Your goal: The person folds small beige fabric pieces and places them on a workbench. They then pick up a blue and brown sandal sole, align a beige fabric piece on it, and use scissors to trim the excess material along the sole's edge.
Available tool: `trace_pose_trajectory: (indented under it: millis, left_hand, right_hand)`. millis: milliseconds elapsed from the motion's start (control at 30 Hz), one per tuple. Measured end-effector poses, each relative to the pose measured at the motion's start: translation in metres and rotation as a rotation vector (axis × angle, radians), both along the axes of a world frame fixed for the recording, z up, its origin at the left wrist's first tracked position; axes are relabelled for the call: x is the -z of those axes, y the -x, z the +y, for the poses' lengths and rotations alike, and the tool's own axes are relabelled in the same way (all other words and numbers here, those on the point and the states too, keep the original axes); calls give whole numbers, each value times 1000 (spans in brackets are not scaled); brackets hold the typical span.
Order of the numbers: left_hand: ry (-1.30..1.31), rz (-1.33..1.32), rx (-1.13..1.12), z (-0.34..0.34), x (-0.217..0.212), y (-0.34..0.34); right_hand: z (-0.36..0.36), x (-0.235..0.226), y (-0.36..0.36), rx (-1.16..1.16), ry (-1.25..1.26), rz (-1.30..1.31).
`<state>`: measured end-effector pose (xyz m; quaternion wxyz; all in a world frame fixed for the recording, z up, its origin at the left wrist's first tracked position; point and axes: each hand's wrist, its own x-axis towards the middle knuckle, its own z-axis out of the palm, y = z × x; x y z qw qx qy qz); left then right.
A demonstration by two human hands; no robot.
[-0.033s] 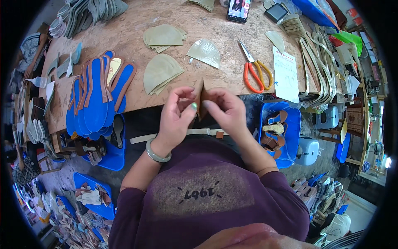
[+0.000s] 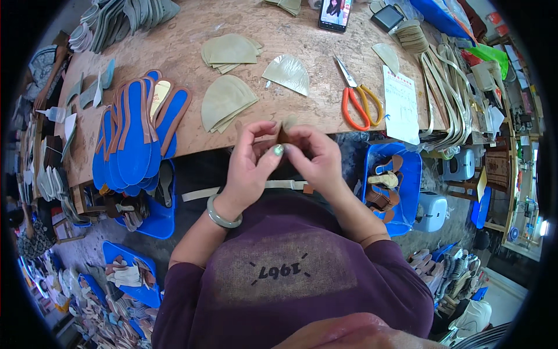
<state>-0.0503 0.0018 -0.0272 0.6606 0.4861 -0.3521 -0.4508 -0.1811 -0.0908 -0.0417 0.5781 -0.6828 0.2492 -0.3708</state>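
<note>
Small brown leather piece (image 2: 283, 135) pinched between left hand (image 2: 247, 166) and right hand (image 2: 317, 160), above near tabletop (image 2: 192, 134) edge. No visible shift from just before: same pinch, same spot. Folding apparently ongoing. Orange scissors (image 2: 356, 98) untouched, right.

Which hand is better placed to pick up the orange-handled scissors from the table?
Probably the right hand. The scissors lie on the table's right side, nearer to it, while the left hand would have to cross over. Both hands pinch a small brown piece.
</note>
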Motion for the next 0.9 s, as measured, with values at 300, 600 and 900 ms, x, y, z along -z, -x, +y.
trace_pose_trajectory:
  millis: [300, 600, 900]
  left_hand:
    - [-103, 627, -30, -5, 3, -4]
    - [-206, 472, 301, 3, 6, -13]
    - [-231, 508, 131, 12, 11, -25]
  right_hand:
    - [9, -8, -3, -82, -297, -161]
    - [-56, -50, -3, -344, 472, 58]
    - [-94, -45, -29, -62, 83, -31]
